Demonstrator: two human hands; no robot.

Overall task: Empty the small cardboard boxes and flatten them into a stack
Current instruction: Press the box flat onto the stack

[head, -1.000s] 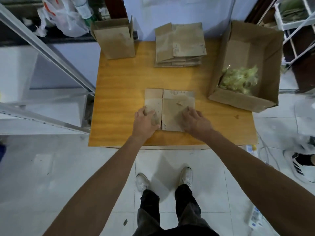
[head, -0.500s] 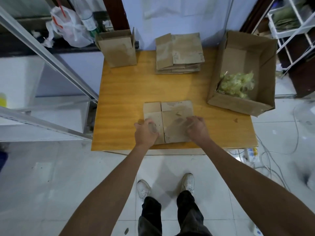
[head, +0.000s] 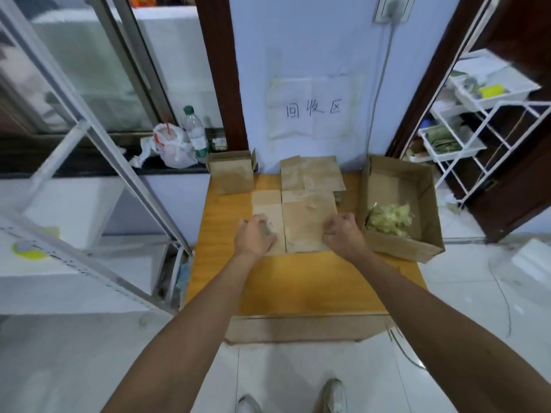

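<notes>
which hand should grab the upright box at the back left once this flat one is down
Left, likely. The left hand holds the flat box's left side, nearer the upright box; the right hand sits across the flat box, beside the big box.

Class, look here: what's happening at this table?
A person holds a flattened box with both hands, left hand on its left side, right hand on its right. It is just in front of the stack of flattened boxes on the wooden table. One small box stands unflattened at the back left.
</notes>
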